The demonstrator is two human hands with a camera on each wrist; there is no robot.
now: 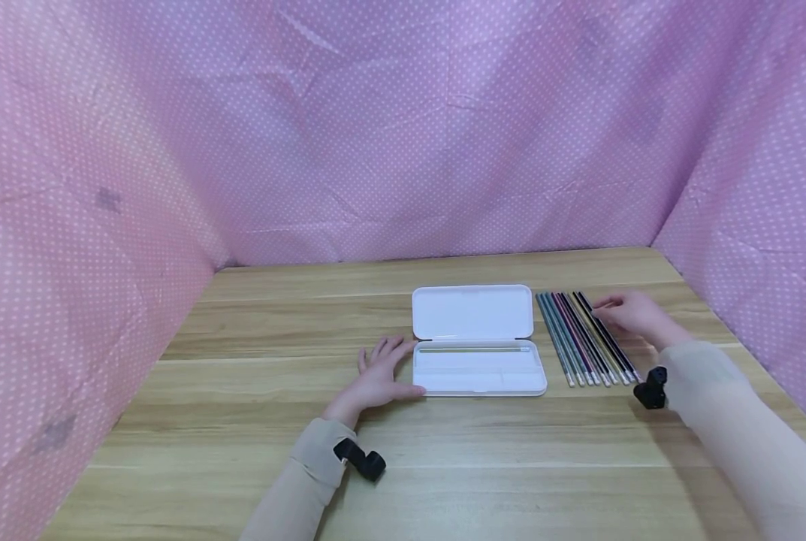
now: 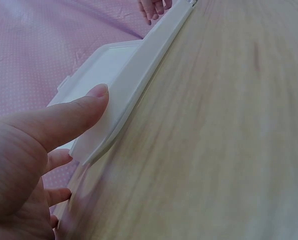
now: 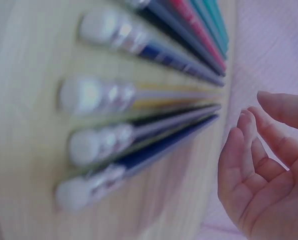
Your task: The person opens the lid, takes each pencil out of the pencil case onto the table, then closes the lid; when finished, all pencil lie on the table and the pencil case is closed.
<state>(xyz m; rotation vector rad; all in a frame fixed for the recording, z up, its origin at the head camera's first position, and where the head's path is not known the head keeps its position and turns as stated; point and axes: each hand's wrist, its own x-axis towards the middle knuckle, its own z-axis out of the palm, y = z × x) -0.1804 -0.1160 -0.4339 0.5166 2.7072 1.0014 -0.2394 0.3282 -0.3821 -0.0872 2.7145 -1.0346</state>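
A white pencil case [image 1: 473,382] lies opened flat on the table, its lid [image 1: 472,312] folded back. One yellowish pencil [image 1: 470,349] rests along the back of its tray. My left hand [image 1: 375,382] is at the case's left end, fingers spread, with the thumb [image 2: 91,102] against the front wall in the left wrist view. Right of the case, several pencils [image 1: 581,338] lie side by side, eraser ends towards me. My right hand [image 1: 635,314] hovers by the far ends of the rightmost dark pencils, its fingers [image 3: 231,155] loosely bent and holding nothing.
The wooden table [image 1: 443,466] runs on all sides of the case. Pink dotted cloth [image 1: 403,135] hangs behind it and along both sides. A small black camera [image 1: 651,388] is strapped to the right wrist, and another black camera [image 1: 362,458] to the left.
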